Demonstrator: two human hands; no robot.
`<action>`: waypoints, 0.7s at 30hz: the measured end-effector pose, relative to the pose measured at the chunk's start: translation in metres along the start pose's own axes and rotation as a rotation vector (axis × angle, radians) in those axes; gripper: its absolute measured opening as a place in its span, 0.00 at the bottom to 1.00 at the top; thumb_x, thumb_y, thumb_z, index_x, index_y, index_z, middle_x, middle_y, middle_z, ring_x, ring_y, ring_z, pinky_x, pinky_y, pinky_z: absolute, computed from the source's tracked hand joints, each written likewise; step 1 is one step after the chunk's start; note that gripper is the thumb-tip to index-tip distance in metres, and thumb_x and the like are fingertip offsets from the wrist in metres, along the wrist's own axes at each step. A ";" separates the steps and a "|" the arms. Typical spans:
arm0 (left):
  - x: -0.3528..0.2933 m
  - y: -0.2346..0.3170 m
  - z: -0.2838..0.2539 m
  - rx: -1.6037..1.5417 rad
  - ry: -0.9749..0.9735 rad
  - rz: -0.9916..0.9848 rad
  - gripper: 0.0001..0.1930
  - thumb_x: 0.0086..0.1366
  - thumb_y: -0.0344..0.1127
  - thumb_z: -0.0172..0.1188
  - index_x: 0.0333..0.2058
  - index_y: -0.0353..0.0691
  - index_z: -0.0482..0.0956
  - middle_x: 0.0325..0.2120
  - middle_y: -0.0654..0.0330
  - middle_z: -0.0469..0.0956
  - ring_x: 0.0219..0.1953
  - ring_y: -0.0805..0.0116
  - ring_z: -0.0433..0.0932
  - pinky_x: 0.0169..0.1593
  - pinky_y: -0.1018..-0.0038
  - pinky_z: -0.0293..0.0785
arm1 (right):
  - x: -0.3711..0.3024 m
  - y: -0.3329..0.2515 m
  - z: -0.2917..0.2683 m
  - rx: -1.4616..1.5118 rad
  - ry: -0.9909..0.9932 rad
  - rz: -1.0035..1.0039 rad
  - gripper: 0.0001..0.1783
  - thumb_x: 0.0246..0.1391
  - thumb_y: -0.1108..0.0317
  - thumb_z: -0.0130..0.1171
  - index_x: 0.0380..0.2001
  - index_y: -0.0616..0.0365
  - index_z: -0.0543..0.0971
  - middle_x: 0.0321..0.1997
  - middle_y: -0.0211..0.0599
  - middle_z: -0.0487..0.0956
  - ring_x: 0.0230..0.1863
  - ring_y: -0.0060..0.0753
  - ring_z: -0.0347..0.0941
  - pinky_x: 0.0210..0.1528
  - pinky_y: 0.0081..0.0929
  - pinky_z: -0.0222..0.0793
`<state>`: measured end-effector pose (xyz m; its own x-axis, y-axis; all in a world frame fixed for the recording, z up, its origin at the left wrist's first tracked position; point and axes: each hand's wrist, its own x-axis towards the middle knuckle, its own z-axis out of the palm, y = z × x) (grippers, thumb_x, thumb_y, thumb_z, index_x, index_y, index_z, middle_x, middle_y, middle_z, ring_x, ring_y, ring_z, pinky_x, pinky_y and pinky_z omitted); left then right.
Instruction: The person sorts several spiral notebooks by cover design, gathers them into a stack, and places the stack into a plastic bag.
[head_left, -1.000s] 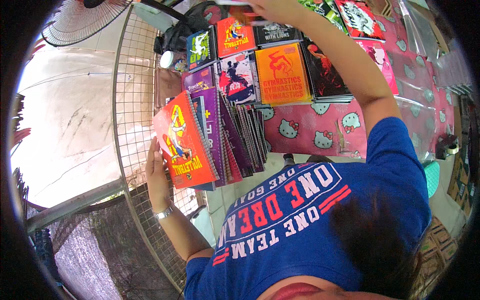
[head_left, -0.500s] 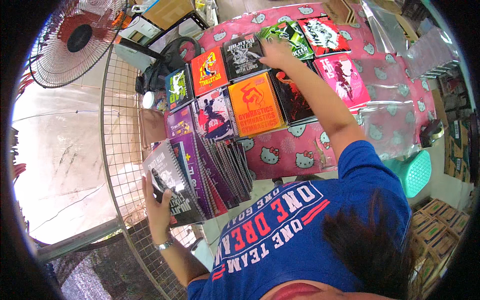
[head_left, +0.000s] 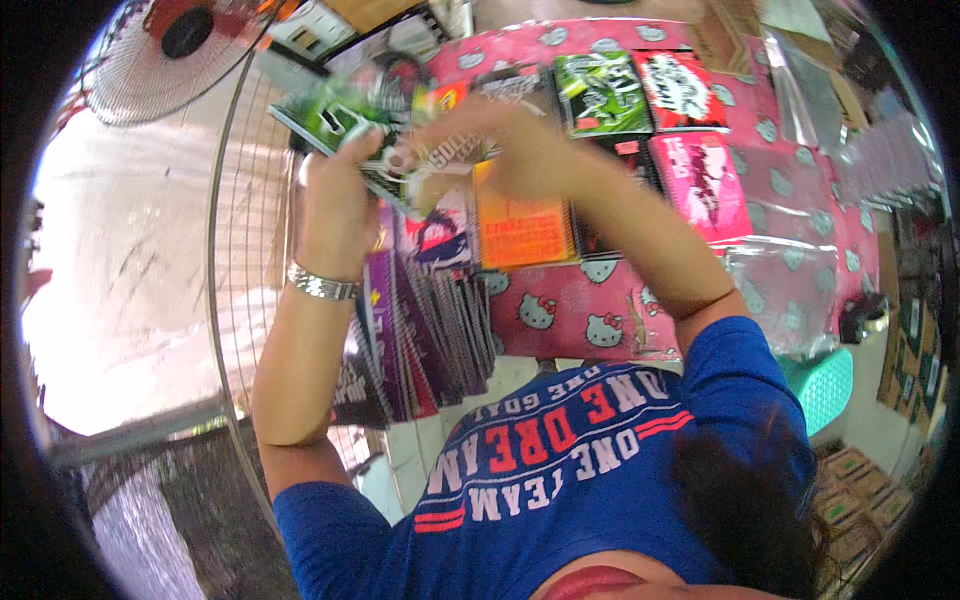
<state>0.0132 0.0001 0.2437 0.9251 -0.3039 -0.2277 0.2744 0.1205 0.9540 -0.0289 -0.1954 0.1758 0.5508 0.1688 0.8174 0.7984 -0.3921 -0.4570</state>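
My left hand (head_left: 343, 195), with a metal watch on its wrist, grips a green spiral notebook (head_left: 335, 118) by its lower edge, thumb on the cover. The notebook is tilted above the table's left end. My right hand (head_left: 515, 150) is smeared by motion beside the notebook's right end, over the orange notebook (head_left: 525, 225); its fingers cannot be made out. Another green notebook (head_left: 602, 92) lies in the back row, beside a red and white one (head_left: 682, 90). Below my left forearm, a fanned stack of spiral notebooks (head_left: 430, 335) stands at the table's near left corner.
A pink patterned cloth (head_left: 540, 305) covers the table. A pink notebook (head_left: 702, 187) and clear plastic sleeves (head_left: 785, 250) lie to the right. A fan (head_left: 185, 45) and wire mesh (head_left: 235, 230) flank the left. A green stool (head_left: 825, 390) and cartons (head_left: 860, 490) stand at right.
My left hand has left the grey notebook on the fanned stack and risen to hold a green notebook. My right hand has swung left from the green notebooks in the back row.
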 end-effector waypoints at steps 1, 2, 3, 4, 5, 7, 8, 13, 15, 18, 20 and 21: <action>-0.006 0.009 -0.001 0.069 0.057 0.112 0.14 0.60 0.29 0.58 0.44 0.34 0.71 0.40 0.56 0.78 0.39 0.64 0.79 0.44 0.68 0.77 | -0.026 0.048 -0.031 -0.172 0.121 0.199 0.19 0.49 0.55 0.56 0.36 0.60 0.77 0.34 0.49 0.78 0.34 0.46 0.77 0.38 0.43 0.72; -0.021 0.027 -0.004 0.060 0.169 0.135 0.17 0.57 0.24 0.58 0.46 0.34 0.71 0.41 0.55 0.78 0.37 0.63 0.80 0.41 0.67 0.79 | -0.058 0.104 -0.068 -0.392 0.221 0.428 0.23 0.49 0.51 0.55 0.39 0.61 0.76 0.37 0.51 0.78 0.38 0.47 0.76 0.41 0.43 0.71; -0.042 0.044 -0.012 0.124 0.137 0.243 0.21 0.57 0.23 0.56 0.51 0.34 0.68 0.43 0.53 0.77 0.40 0.60 0.80 0.43 0.66 0.79 | -0.098 0.155 -0.109 -0.654 0.271 0.651 0.28 0.50 0.47 0.54 0.42 0.62 0.75 0.40 0.54 0.77 0.41 0.49 0.75 0.44 0.44 0.71; -0.065 0.057 -0.024 0.170 0.145 0.355 0.26 0.57 0.24 0.56 0.56 0.34 0.63 0.45 0.50 0.75 0.43 0.58 0.79 0.45 0.65 0.79 | -0.145 0.194 -0.152 -0.927 0.244 0.888 0.32 0.50 0.43 0.52 0.45 0.63 0.74 0.44 0.56 0.76 0.45 0.50 0.74 0.47 0.45 0.70; -0.091 0.065 -0.049 0.209 0.179 0.362 0.30 0.56 0.26 0.57 0.59 0.34 0.60 0.47 0.49 0.74 0.46 0.58 0.77 0.47 0.64 0.79 | -0.184 0.223 -0.180 -1.057 0.118 1.135 0.37 0.51 0.39 0.51 0.49 0.65 0.73 0.47 0.58 0.75 0.48 0.52 0.74 0.49 0.45 0.69; -0.146 0.054 -0.112 0.354 0.391 0.263 0.34 0.53 0.28 0.60 0.60 0.34 0.60 0.51 0.50 0.72 0.49 0.59 0.75 0.50 0.66 0.75 | -0.197 0.222 -0.163 -1.143 -0.389 1.371 0.37 0.51 0.40 0.54 0.51 0.64 0.72 0.47 0.59 0.76 0.50 0.52 0.74 0.51 0.48 0.69; -0.161 0.042 -0.131 0.561 0.513 0.184 0.35 0.53 0.29 0.61 0.61 0.34 0.59 0.52 0.51 0.71 0.50 0.61 0.74 0.54 0.68 0.71 | -0.193 0.219 -0.161 -1.078 -0.454 1.339 0.32 0.52 0.46 0.54 0.50 0.63 0.74 0.46 0.58 0.77 0.49 0.52 0.75 0.51 0.49 0.69; -0.170 -0.027 -0.171 0.643 0.254 0.030 0.36 0.59 0.29 0.59 0.64 0.34 0.53 0.61 0.53 0.61 0.58 0.65 0.65 0.60 0.72 0.60 | -0.143 0.210 -0.139 -1.074 -0.493 1.089 0.13 0.53 0.69 0.48 0.41 0.60 0.75 0.41 0.50 0.79 0.47 0.51 0.76 0.45 0.47 0.72; -0.167 -0.032 -0.168 0.552 0.177 0.044 0.35 0.59 0.29 0.59 0.64 0.35 0.54 0.60 0.53 0.62 0.57 0.65 0.65 0.60 0.72 0.60 | -0.137 0.224 -0.141 -1.070 -0.294 0.859 0.18 0.52 0.71 0.48 0.47 0.60 0.72 0.44 0.50 0.78 0.45 0.52 0.76 0.46 0.44 0.72; -0.169 -0.026 -0.153 0.602 0.177 0.069 0.33 0.61 0.32 0.59 0.63 0.35 0.56 0.57 0.53 0.66 0.56 0.66 0.67 0.59 0.72 0.62 | -0.034 0.119 -0.075 -0.613 0.153 0.582 0.26 0.49 0.64 0.57 0.55 0.49 0.70 0.46 0.48 0.77 0.43 0.51 0.76 0.42 0.45 0.72; -0.166 -0.029 -0.164 0.451 0.155 0.041 0.33 0.62 0.36 0.58 0.63 0.35 0.56 0.58 0.53 0.65 0.56 0.65 0.67 0.59 0.71 0.63 | 0.001 0.063 -0.026 -0.387 0.261 0.313 0.20 0.49 0.62 0.59 0.47 0.52 0.73 0.42 0.48 0.77 0.39 0.52 0.76 0.38 0.46 0.72; -0.164 -0.029 -0.173 0.299 0.182 0.012 0.32 0.64 0.40 0.56 0.63 0.36 0.57 0.58 0.53 0.65 0.56 0.64 0.67 0.59 0.70 0.63 | 0.012 0.013 0.008 -0.194 0.237 0.248 0.15 0.51 0.65 0.56 0.43 0.54 0.75 0.41 0.45 0.76 0.41 0.49 0.75 0.40 0.43 0.72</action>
<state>-0.1014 0.2099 0.2194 0.9668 -0.1273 -0.2215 0.1991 -0.1678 0.9655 -0.0097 -0.1908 0.1769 0.6319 -0.1570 0.7590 0.5745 -0.5624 -0.5947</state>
